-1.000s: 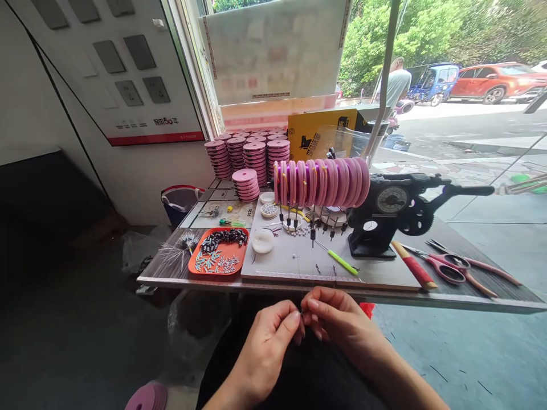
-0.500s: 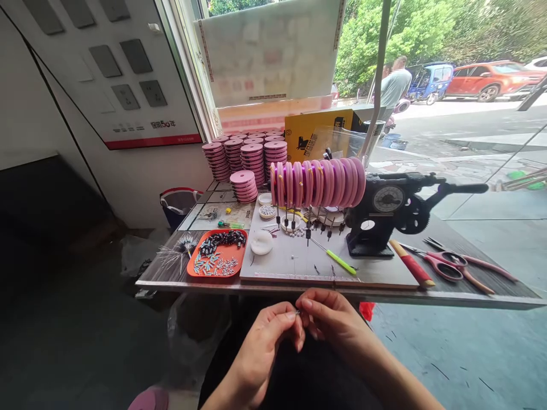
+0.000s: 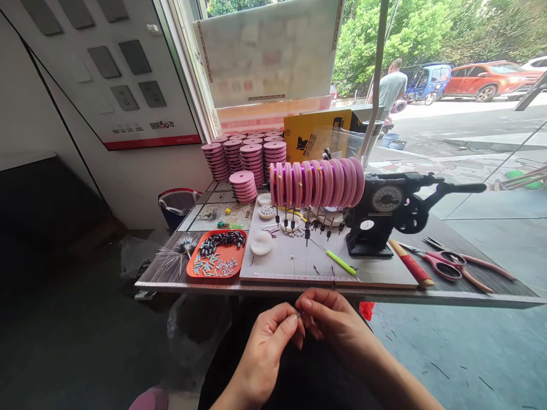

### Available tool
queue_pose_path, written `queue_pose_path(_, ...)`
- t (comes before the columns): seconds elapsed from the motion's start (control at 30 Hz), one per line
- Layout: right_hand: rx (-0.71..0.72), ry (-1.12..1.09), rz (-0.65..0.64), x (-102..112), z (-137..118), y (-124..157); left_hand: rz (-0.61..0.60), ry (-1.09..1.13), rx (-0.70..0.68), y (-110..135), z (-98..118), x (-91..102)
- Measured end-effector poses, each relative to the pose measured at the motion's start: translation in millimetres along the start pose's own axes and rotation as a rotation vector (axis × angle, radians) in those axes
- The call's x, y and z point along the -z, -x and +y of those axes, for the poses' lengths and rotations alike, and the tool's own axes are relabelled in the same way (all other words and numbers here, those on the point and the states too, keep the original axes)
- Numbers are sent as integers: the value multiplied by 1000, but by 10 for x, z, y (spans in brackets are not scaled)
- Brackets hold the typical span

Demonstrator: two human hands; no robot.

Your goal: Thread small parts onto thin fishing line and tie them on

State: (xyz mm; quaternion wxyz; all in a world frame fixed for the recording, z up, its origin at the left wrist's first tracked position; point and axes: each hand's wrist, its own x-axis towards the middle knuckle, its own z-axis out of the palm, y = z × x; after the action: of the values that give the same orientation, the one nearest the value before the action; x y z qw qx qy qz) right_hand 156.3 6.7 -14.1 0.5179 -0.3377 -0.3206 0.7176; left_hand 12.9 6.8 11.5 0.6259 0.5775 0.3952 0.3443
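Tiny metal piece (image 3: 298, 312) is pinched tight between left hand (image 3: 267, 347) and right hand (image 3: 337, 324), bottom centre, just below the table (image 3: 427, 297). Fiddly fitting step, so steady fingertips are probably needed next.

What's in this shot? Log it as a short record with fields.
left hand: pinches a small part below the table edge
right hand: fingertips meet the left on the same part
on table: orange tray of small pieces, red scissors
winder: black, hand-cranked, carries a row of pink spools
behind: stacks of pink spools
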Motion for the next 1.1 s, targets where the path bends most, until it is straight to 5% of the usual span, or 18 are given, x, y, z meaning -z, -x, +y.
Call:
queue_pose_path(0.27, 49, 72, -6, 41, -7, 28, 6, -114, -45, 16, -8, 24)
queue_pose_path(0.4, 92, 231, 104, 123, -104, 64, 317, -399, -194, 75, -98, 199)
queue_pose_path(0.53, 46, 198, 126, 141, -133, 94, 310, -566, -241, 148, -100, 289)
queue_pose_path(0.67, 18, 110, 69, 26, -77, 98, 439, -643, -529, 198, 133, 191)
queue_pose_path(0.83, 15, -43, 12, -148, -40, 84, 267, -1060, -581, 172, 345, 77)
queue_pose_path(1.1, -43, -221, 3, -258, -26, 59, 352, -1269, -706, 149, 296, 4)
